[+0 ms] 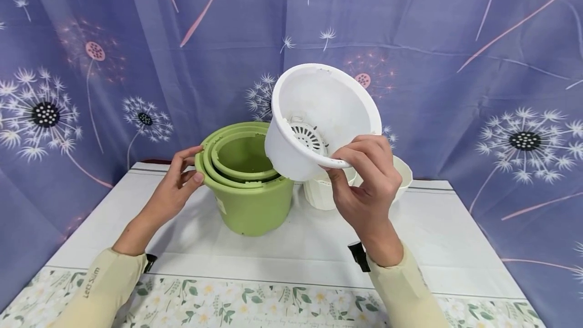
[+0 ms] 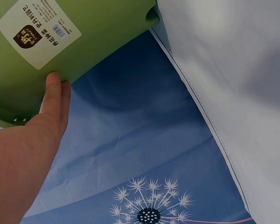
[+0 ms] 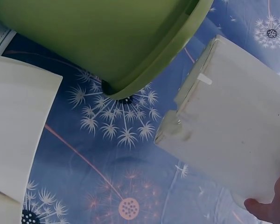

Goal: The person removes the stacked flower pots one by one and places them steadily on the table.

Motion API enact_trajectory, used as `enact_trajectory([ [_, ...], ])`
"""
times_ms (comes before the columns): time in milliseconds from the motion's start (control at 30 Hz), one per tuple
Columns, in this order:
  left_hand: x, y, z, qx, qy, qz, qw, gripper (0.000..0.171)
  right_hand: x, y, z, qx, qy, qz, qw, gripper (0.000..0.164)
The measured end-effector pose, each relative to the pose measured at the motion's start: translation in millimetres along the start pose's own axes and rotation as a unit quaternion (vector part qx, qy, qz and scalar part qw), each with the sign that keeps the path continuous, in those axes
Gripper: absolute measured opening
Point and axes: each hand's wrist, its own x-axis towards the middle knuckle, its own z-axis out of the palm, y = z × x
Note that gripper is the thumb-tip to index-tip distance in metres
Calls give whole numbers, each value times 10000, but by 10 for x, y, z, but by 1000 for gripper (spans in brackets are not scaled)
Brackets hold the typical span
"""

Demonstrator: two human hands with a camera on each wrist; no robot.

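My right hand [image 1: 366, 186] pinches the rim of a white flowerpot [image 1: 291, 153], thumb outside and fingers over the edge. Tilted in the air, the pot shows its slotted bottom grate [image 1: 307, 135]. A large green flowerpot [image 1: 255, 209] stands on the table with smaller green pots [image 1: 246, 153] nested inside it. At its left rim my left hand [image 1: 175, 186] holds on, the fingers against the outer wall. In the left wrist view a label [image 2: 39, 32] shows on that wall. The right wrist view catches the white pot's outside [image 3: 233, 116] and my right thumb [image 3: 259, 210].
Behind the raised pot stand a cream ribbed pot [image 1: 319, 194] and another cream pot [image 1: 403, 176] to its right. A white table cover [image 1: 191, 247] has a floral front strip [image 1: 255, 300]. A blue dandelion-print curtain [image 1: 423, 90] closes off the back and sides.
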Motion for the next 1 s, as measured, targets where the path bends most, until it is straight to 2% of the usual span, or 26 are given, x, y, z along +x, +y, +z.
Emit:
enact_trajectory([
  [233, 1, 3, 3, 0, 22, 26, 10000, 58, -10, 17, -72, -156, 70, -69, 9998, 30],
  [467, 7, -2, -3, 17, 5, 58, 10000, 58, -13, 25, -137, -294, 66, 37, 9995, 24],
  [700, -6, -2, 0, 29, 7, 75, 10000, 58, -11, 39, -211, -361, 83, 84, 9993, 29],
  [900, 5, -8, -2, -8, 38, 124, 9999, 58, -3, 40, -266, -373, 75, 127, 9992, 22],
  [1000, 8, -9, -4, -6, 28, 132, 9999, 58, -1, 39, -295, -371, 82, 133, 9992, 24],
])
